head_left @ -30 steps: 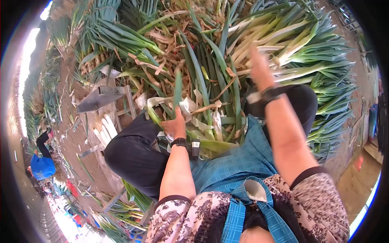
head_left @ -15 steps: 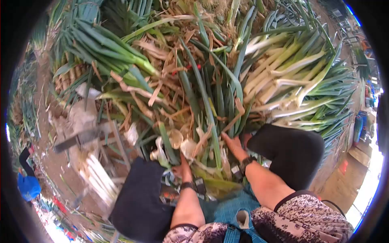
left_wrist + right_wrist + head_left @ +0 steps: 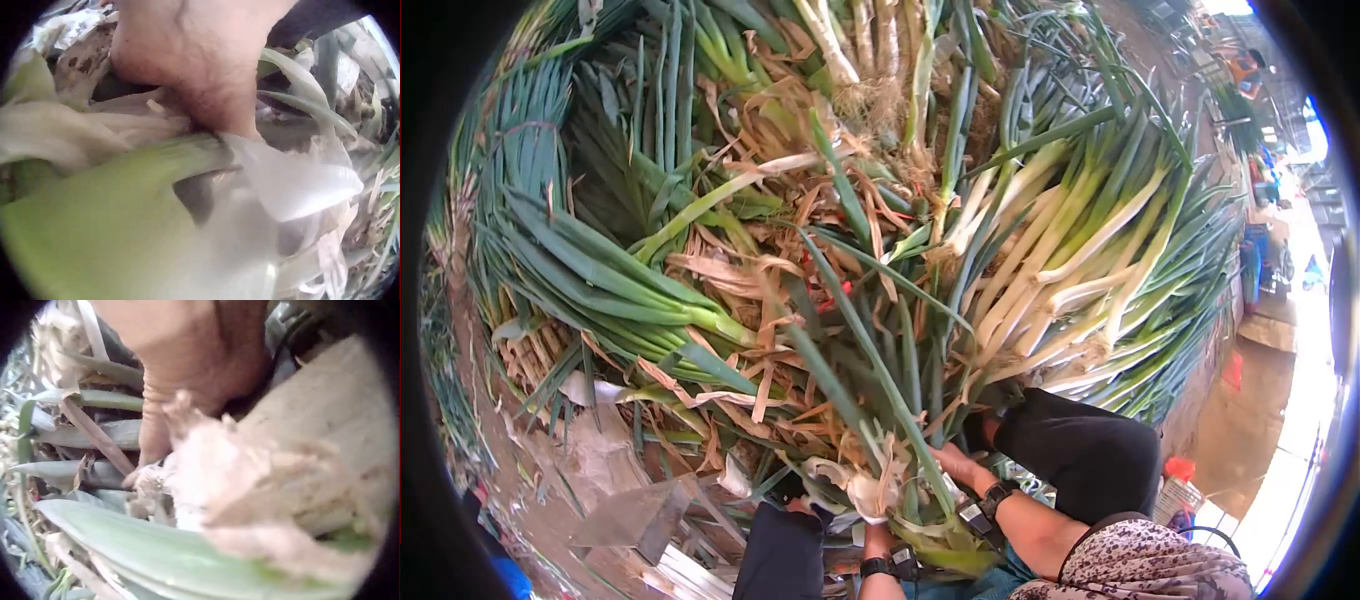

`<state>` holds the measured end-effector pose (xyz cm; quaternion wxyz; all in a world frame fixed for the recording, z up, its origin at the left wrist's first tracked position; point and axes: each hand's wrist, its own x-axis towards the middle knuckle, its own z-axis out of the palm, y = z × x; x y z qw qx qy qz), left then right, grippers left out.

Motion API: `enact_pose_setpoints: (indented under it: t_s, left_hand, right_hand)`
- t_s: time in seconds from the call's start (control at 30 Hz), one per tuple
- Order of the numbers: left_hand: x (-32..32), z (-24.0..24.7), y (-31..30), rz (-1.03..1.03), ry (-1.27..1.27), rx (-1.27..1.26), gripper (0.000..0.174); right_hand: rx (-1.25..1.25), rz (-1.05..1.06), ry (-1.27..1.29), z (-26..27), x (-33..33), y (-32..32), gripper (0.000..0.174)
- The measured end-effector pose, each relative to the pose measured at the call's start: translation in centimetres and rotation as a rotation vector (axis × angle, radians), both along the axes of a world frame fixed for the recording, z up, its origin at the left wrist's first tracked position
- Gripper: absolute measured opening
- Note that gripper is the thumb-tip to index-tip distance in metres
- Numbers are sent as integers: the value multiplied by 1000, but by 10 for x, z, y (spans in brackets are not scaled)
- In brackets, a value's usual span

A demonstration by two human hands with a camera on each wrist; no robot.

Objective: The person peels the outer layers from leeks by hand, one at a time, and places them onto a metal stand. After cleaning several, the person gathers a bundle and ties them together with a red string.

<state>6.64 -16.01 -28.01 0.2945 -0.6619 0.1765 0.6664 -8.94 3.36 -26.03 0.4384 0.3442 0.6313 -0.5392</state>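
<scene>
My left hand (image 3: 880, 542) reaches down into leek leaves and pale peelings between the knees. In the left wrist view the left hand (image 3: 194, 62) is by a broad green-white leaf (image 3: 125, 212), its fingertips hidden beneath the trimmings. Beside a long green leek leaf (image 3: 885, 365), my right hand (image 3: 962, 468) is low in the same heap. From the right wrist, the thumb of the right hand (image 3: 194, 369) points down at a tuft of roots (image 3: 150, 484); the other fingers are hidden. A dry, papery peeling (image 3: 219, 462) blurs across the foreground.
Trimmed leeks with white stalks (image 3: 1040, 260) are heaped on the right. Green leeks (image 3: 620, 290) lie at the left, with dry brown leaves (image 3: 730, 270) between. A metal stand (image 3: 635, 520) is at the lower left, and a dark-trousered knee (image 3: 1090, 445) flanks the right arm.
The right hand has come down from above the white leeks into the trimmings. My left hand has sunk lower among the peelings. The head view has shifted toward the far side of the heap.
</scene>
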Motion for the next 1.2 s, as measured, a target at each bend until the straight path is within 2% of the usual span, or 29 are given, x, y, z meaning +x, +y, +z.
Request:
enact_pose_setpoints:
  t_s: [0.07,0.17,0.23,0.3,0.33,0.4,0.43,0.47,0.5,0.6,0.63,0.7,0.77,0.8,0.87,0.93,1.0,1.03,1.1,1.13,1.17,1.2]
  left_hand:
    - [-14,26,-4,-3,1,-4,49]
    - [-54,75,-8,-22,75,-35,49]
    - [-86,115,-15,-38,142,-73,49]
    - [-120,160,-22,-60,216,-113,50]
    - [-138,184,-28,-79,261,-134,50]
    - [-177,237,-33,-102,349,-161,50]
    - [-197,265,-34,-112,400,-170,50]
    - [-222,295,-33,-135,461,-194,50]
    - [-248,325,-28,-151,533,-215,50]
    - [-348,428,11,-200,799,-285,50]
    - [-391,467,31,-221,912,-311,50]
    - [-484,552,81,-263,1141,-339,50]
    - [-561,631,132,-318,1318,-326,50]
    - [-603,665,156,-363,1385,-315,51]
    - [-663,706,185,-464,1443,-331,51]
    - [-686,695,177,-574,1435,-342,51]
    - [-680,652,143,-682,1386,-333,56]
    - [-659,624,131,-659,1313,-457,48]
    - [-615,530,95,-607,1052,-537,34]
    - [-584,482,74,-753,1036,-570,18]
    - [-540,446,71,-472,923,-437,12]
    - [-496,411,68,-173,799,-336,16]
  right_hand:
    - [-226,-110,-157,1,12,-1,67]
    - [-419,-171,-253,77,-17,-16,57]
    - [-381,55,-200,138,-38,-27,60]
    - [-388,-298,-476,182,-37,-41,73]
    - [-402,-303,-450,197,-41,-43,73]
    - [-302,-56,-343,215,-47,-42,68]
    - [-383,105,-176,165,-26,-47,68]
    - [-396,99,-152,212,-54,-48,68]
    - [-382,183,25,261,-82,-42,62]
    - [-291,31,410,319,-164,-19,52]
    - [-245,158,385,384,-227,5,55]
    - [-102,148,704,465,-346,80,50]
    - [143,41,1057,591,-460,181,45]
    - [283,-38,1238,664,-497,232,43]
    - [569,-184,1565,794,-523,310,38]
    - [811,-253,1755,863,-510,363,33]
    - [989,-258,1690,846,-495,412,29]
    - [1056,-228,1597,813,-487,435,27]
    - [1262,-9,1263,685,-443,460,22]
    - [1439,287,936,604,-417,464,21]
    - [1523,725,551,524,-383,451,19]
    - [1412,1094,318,458,-348,420,17]
